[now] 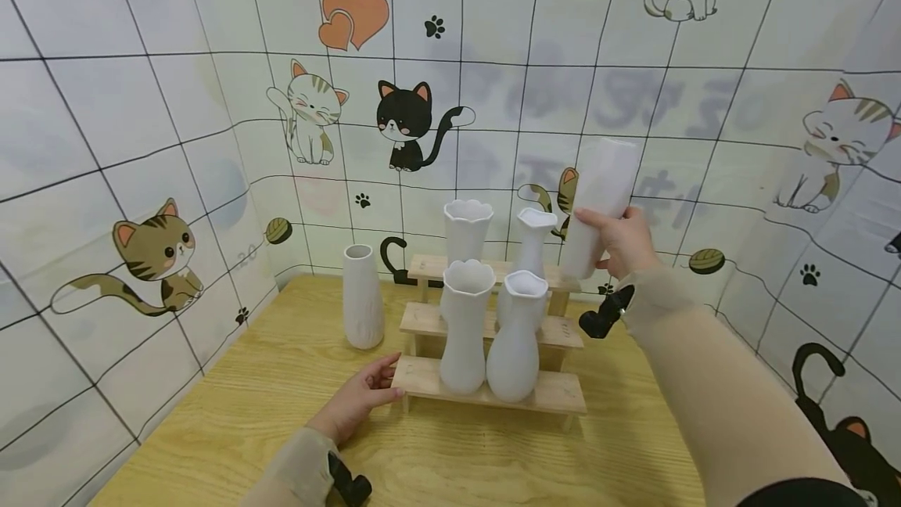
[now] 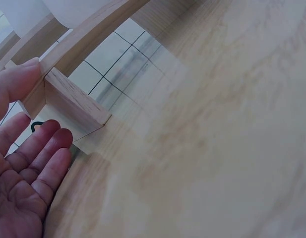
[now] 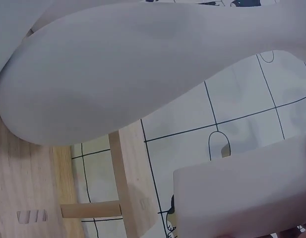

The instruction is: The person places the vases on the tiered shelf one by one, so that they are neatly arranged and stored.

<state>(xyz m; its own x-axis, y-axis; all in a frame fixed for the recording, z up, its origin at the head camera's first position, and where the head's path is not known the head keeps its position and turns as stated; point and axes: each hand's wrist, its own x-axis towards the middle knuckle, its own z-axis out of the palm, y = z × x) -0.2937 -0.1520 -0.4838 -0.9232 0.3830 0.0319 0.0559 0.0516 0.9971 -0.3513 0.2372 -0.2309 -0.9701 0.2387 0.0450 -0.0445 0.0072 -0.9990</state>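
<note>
A three-tier wooden stand [image 1: 556, 391] holds several white vases. On its lowest step are a wavy-rimmed vase [image 1: 464, 343] and a round-bellied vase [image 1: 514, 358]; those on the middle step are mostly hidden behind them. My left hand [image 1: 359, 396] grips the left end of the lowest step, its thumb [image 2: 24, 79] against the board in the left wrist view and the other fingers loosely bent beside the leg. With my right hand [image 1: 625, 241] I hold a straight white vase [image 1: 605, 178], slightly tilted, at the right end of the top step. Its lower end [image 3: 232, 193] shows in the right wrist view.
A textured white vase [image 1: 362, 303] stands alone on the wood-grain table [image 1: 296, 358], left of the stand. Two vases, one fluted [image 1: 468, 229] and one narrow-necked [image 1: 531, 245], occupy the top step. Tiled wall covering [image 1: 232, 100] with cartoon cats rises behind and at both sides.
</note>
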